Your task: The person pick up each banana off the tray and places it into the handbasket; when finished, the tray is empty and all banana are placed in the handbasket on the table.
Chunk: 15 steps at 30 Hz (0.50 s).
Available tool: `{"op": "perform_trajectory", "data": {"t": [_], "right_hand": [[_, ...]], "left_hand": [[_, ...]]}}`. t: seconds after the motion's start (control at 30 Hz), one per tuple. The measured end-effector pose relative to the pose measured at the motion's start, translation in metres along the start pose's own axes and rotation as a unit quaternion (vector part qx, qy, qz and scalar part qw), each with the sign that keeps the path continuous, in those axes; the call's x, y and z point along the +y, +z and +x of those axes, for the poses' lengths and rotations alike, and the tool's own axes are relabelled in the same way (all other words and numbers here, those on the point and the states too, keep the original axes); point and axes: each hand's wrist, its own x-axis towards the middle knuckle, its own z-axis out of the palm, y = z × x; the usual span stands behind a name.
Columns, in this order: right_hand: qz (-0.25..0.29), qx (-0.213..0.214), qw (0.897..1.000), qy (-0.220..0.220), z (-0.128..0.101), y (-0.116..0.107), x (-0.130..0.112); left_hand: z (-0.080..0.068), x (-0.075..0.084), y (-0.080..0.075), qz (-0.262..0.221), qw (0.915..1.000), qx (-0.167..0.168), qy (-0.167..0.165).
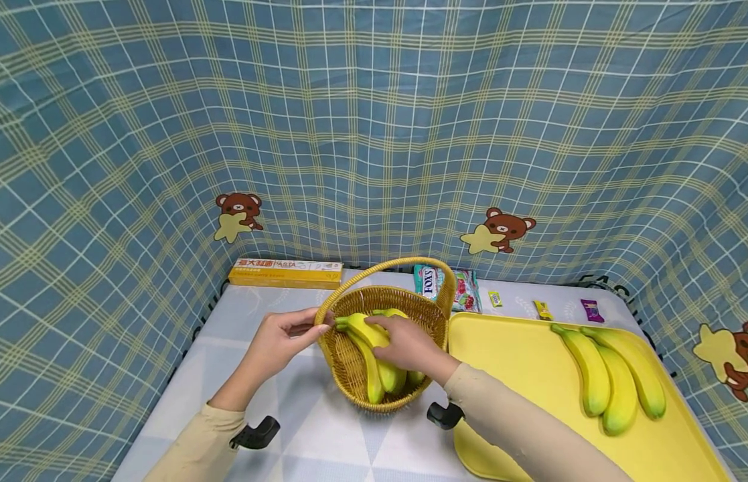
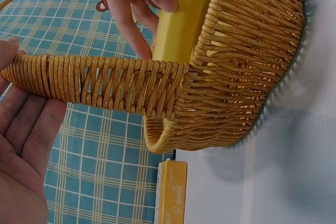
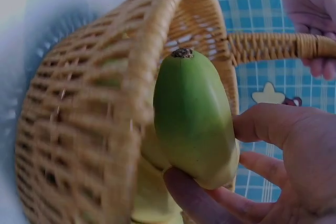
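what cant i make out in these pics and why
Basket floor under bananas: head view, they cover it.
Middle of FOX'S bag: head view, behind basket handle.
Lettering on purple candy: head view, too small.
Rest of pasta box: left wrist view, bottom edge cuts it.
Basket's nearest weave: right wrist view, blurred.

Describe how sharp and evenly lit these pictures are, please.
Head view: bright, mostly crisp, lines curving across the blue plaid fabric backdrop; left wrist view: dimmer, soft shadow beside the round brown wicker basket; right wrist view: basket's near side blurred, the green-tipped yellow curved banana sharper.
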Motion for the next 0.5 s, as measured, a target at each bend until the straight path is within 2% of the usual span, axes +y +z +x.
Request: {"op": "perform_trajectory", "data": {"t": [0.27,0.5], "right_hand": [[-0.002,-0.009,1.000,0.021,0.003,0.011,-0.010],[0.003,-0.010,1.000,0.022,0.002,0.016,-0.010]], "left_hand": [[0.000,0.000,0.001,0.003,1.0000,-0.002,-0.002],[0.001,0.000,0.000,0.006,1.0000,0.001,0.000]]}}
